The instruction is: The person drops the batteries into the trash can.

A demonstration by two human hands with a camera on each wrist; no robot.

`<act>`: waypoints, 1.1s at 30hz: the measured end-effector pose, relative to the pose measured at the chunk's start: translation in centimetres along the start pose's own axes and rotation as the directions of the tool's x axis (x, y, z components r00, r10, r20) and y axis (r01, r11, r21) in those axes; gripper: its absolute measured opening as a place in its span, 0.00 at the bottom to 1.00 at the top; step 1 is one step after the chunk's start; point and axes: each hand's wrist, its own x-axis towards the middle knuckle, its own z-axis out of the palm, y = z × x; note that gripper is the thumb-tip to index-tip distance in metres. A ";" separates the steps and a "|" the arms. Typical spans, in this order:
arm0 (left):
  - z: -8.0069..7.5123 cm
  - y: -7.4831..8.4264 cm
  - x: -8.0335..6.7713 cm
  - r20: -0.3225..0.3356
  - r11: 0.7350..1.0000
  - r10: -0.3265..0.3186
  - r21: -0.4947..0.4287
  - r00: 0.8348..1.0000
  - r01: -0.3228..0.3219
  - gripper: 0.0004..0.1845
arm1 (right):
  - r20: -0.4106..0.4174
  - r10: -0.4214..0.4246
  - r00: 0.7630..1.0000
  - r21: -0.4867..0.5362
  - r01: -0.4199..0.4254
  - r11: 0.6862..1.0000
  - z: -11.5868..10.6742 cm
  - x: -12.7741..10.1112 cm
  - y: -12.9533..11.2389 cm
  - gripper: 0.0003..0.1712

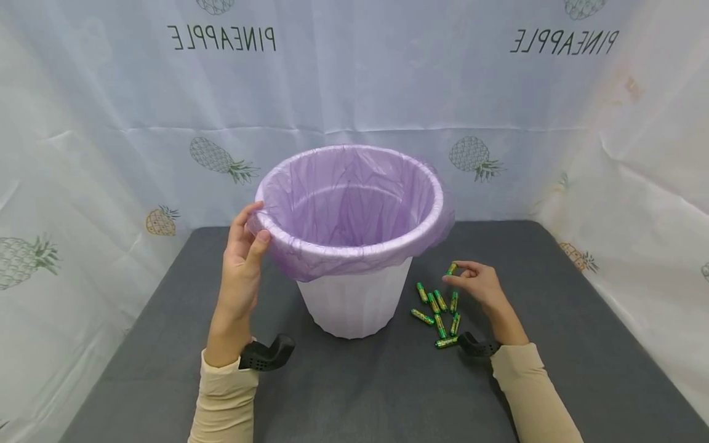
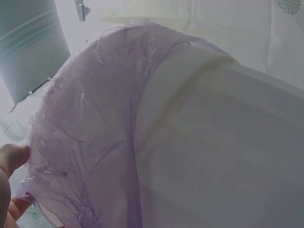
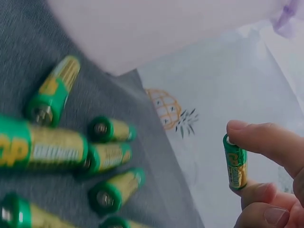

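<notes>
A white trash can (image 1: 354, 301) stands upright on the dark table, lined with a purple plastic bag (image 1: 354, 209) folded out over its rim. My left hand (image 1: 239, 264) grips the can's left rim through the bag, thumb and fingers either side of the edge. In the left wrist view the bag's outer fold (image 2: 90, 128) hangs down the can's side. To the right of the can, my right hand (image 1: 479, 283) pinches one green and gold battery (image 3: 236, 164) by its two ends, raised over the table. Several more batteries (image 1: 439, 325) lie loose below it.
A dark grey cloth (image 1: 332, 394) covers the table. White curtains with pineapple prints (image 1: 354, 74) hang behind it and on both sides. Black wrist cameras (image 1: 268, 354) sit on both wrists. The can stands between the two hands, its rim well above the loose batteries.
</notes>
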 end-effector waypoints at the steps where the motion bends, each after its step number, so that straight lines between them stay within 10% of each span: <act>1: 0.0 0.0 0.0 0.003 1.000 -0.001 -0.002 1.000 0.001 0.20 | 0.002 -0.006 1.000 0.007 0.006 1.000 0.0 -0.1 -0.2 0.39; 17: 0.0 -0.1 -0.3 -0.010 1.000 -0.013 0.024 1.000 0.013 0.20 | 0.010 -0.135 0.991 0.097 0.133 0.986 -2.1 -2.1 -5.8 0.37; 33: -0.2 0.0 -0.2 -0.020 0.999 -0.034 0.038 0.999 0.035 0.21 | -0.041 -0.346 0.937 0.281 0.343 0.896 -5.0 -4.3 -10.9 0.23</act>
